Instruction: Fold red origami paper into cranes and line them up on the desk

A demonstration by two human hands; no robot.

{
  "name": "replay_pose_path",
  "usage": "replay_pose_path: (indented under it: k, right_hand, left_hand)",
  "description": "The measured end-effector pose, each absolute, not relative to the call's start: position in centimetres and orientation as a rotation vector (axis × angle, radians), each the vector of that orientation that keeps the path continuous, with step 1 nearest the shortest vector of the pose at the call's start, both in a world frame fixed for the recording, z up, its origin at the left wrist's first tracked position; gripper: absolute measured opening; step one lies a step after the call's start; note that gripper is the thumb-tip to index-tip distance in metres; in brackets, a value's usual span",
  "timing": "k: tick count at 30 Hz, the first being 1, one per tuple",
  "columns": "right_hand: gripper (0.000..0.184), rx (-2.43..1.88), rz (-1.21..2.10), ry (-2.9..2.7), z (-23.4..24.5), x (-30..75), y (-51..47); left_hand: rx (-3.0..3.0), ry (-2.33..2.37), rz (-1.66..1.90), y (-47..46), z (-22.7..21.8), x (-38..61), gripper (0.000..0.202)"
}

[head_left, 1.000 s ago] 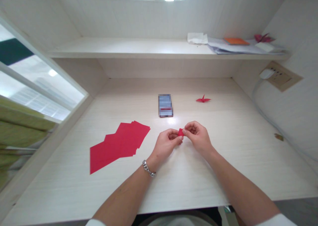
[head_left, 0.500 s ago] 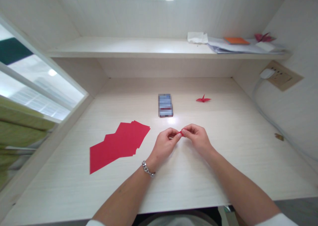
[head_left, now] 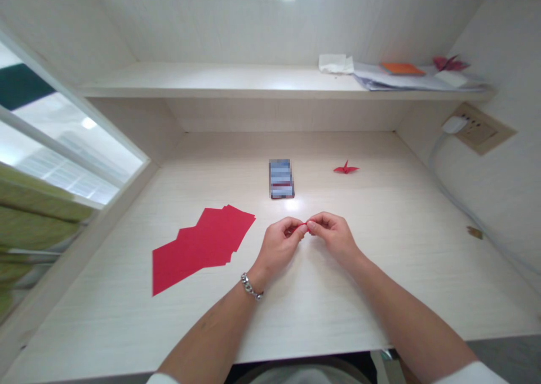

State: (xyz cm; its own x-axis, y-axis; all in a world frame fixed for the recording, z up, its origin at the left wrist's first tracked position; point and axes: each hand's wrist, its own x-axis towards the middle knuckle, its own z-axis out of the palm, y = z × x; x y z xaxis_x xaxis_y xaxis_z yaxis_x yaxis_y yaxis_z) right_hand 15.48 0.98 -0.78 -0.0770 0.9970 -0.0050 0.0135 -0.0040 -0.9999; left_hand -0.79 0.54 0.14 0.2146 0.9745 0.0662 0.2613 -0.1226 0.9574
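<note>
Hands: left hand (head_left: 279,244) and right hand (head_left: 335,237) curled, fingertips meeting, both pinching folded red paper (head_left: 301,226) | paper sits between the two hands over worktop (head_left: 321,299), mostly hidden, thin sliver running left-right | beyond: red sheets (head_left: 203,243), phone (head_left: 281,179), paper crane (head_left: 345,169)

left hand (head_left: 279,244): fingers curled, thumb and first finger in a tight pinch grip | right hand (head_left: 335,239): same pinch grip, its tips touch the left hand's tips | arms: both bare, stretched forward, angled in toward the middle
</note>
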Motion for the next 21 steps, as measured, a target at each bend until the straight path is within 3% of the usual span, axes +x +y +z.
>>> replay_pose_path:
  k: [4,11,21]
  right_hand:
    - [0.021,-1.157,1.391,-1.276,-0.8,15.6,1.1]
    - [0.020,-1.225,1.239,-1.261,-1.1,15.4,1.0]
    - [0.024,-1.077,1.686,-0.991,-0.1,15.0,0.6]
  left_hand:
    - [1.654,1.230,0.984,0.5,0.3,-1.0,0.019]
    - [1.570,1.200,1.051,0.5,0.3,-1.0,0.017]
    - [1.593,1.226,1.138,1.2,-0.2,-1.7,0.010]
